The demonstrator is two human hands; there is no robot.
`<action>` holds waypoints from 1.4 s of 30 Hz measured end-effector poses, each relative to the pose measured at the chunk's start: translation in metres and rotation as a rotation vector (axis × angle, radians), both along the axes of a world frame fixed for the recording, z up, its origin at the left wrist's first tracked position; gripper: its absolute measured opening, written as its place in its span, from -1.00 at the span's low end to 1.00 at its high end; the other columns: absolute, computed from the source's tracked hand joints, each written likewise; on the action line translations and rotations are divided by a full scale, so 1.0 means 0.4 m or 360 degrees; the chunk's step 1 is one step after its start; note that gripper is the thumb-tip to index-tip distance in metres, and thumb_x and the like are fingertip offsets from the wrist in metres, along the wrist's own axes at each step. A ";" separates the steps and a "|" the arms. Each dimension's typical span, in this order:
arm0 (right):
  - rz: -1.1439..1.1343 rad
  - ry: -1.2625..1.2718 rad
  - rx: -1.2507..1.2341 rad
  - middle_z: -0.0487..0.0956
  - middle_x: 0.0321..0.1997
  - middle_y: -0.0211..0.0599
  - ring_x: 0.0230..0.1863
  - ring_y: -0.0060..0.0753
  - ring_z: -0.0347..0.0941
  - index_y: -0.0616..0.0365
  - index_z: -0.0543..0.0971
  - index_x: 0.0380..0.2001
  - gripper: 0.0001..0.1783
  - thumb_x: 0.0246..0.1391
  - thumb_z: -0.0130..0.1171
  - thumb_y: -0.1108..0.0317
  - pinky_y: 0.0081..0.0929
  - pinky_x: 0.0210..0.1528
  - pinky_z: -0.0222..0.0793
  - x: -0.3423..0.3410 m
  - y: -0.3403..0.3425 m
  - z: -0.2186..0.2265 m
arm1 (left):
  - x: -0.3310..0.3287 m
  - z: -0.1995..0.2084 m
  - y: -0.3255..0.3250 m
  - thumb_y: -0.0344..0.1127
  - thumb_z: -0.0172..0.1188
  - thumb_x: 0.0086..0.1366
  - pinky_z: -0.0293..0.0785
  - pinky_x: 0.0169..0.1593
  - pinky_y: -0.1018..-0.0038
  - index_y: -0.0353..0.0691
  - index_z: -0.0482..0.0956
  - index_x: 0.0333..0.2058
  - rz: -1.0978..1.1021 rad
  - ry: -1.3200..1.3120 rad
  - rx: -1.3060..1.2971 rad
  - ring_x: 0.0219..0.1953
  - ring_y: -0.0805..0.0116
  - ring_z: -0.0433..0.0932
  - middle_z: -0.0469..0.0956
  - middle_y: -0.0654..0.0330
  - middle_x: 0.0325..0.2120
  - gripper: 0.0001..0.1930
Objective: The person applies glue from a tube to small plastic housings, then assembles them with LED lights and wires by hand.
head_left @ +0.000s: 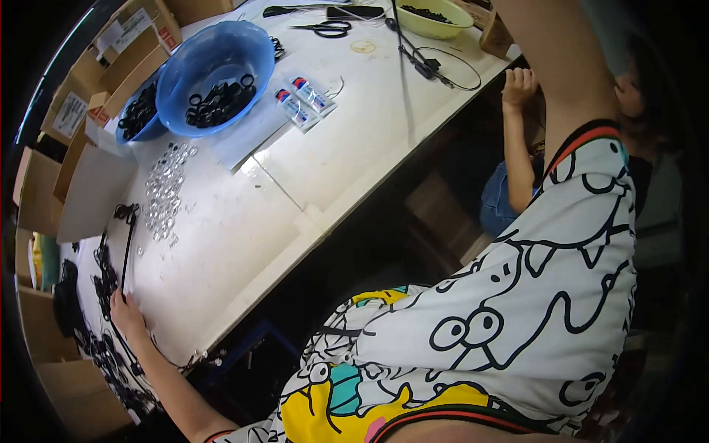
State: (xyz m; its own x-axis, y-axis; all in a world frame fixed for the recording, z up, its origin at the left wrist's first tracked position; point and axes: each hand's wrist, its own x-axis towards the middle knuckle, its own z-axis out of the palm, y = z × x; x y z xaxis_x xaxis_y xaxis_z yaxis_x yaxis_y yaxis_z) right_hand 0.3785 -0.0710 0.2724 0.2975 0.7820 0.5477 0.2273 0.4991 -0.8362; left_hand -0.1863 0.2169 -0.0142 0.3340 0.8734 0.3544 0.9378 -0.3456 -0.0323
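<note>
My left hand [128, 317] is at the table's left edge, its fingers closed around the lower end of a thin black rod [128, 251]. At the rod's far end sits a small dark coil of cord [125, 212]. Beside that hand lies a heap of black cords [103, 277], running down along the edge. Small clear round lens-like pieces [166, 192] are spread beyond the rod. My right arm [557, 66] reaches up past the top edge of the picture, so its hand is out of sight.
Blue basins [255, 55] hold black rings. Flat packets [304, 103], scissors [331, 29], a yellow bowl [458, 22] and a black cable [473, 68] lie on the white table [295, 173]. Cardboard boxes [44, 192] line the left. Another person's hand [519, 88] is at the right.
</note>
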 end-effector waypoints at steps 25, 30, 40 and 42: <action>-0.1357 -0.1634 -0.1351 0.44 -0.17 -0.18 -0.13 -0.34 0.35 0.27 0.33 -0.07 -0.61 0.11 -0.17 0.24 -0.52 -0.13 0.23 0.315 -0.053 -0.481 | -0.025 0.168 -0.099 -0.37 0.22 0.03 0.30 -0.39 0.74 -0.31 0.47 -0.32 -0.0216 -0.1490 0.0061 -0.48 0.65 0.37 0.47 0.32 -0.51 -0.77; -0.0875 -0.1887 -0.0317 0.40 -0.06 -0.14 0.00 -0.23 0.30 0.16 0.37 -0.08 -0.66 0.05 -0.04 0.33 -0.44 -0.01 0.22 0.013 0.086 -0.406 | 0.042 0.260 -0.193 -0.42 0.20 0.05 0.24 -0.41 0.78 -0.30 0.46 -0.29 -0.0360 -0.1837 -0.0024 -0.48 0.67 0.33 0.43 0.35 -0.48 -0.78; -0.0045 -0.2180 0.0830 0.49 -0.29 -0.25 -0.27 -0.36 0.42 0.17 0.44 -0.21 -0.63 -0.15 0.19 0.32 -0.53 -0.27 0.32 -0.561 0.193 -0.219 | 0.110 0.438 -0.410 -0.49 0.21 0.00 0.39 -0.25 0.74 -0.36 0.42 -0.21 -0.1119 -0.1884 -0.0241 -0.35 0.56 0.47 0.49 0.19 -0.39 -0.68; 0.0211 -0.2054 0.0462 0.46 -0.42 -0.22 -0.40 -0.35 0.38 0.20 0.46 -0.33 -0.75 -0.12 0.15 0.32 -0.50 -0.39 0.27 -0.548 0.173 -0.245 | 0.122 0.441 -0.430 -0.50 0.22 -0.02 0.37 -0.22 0.75 -0.33 0.43 -0.20 -0.1205 -0.1849 -0.0311 -0.31 0.52 0.48 0.49 0.19 -0.37 -0.66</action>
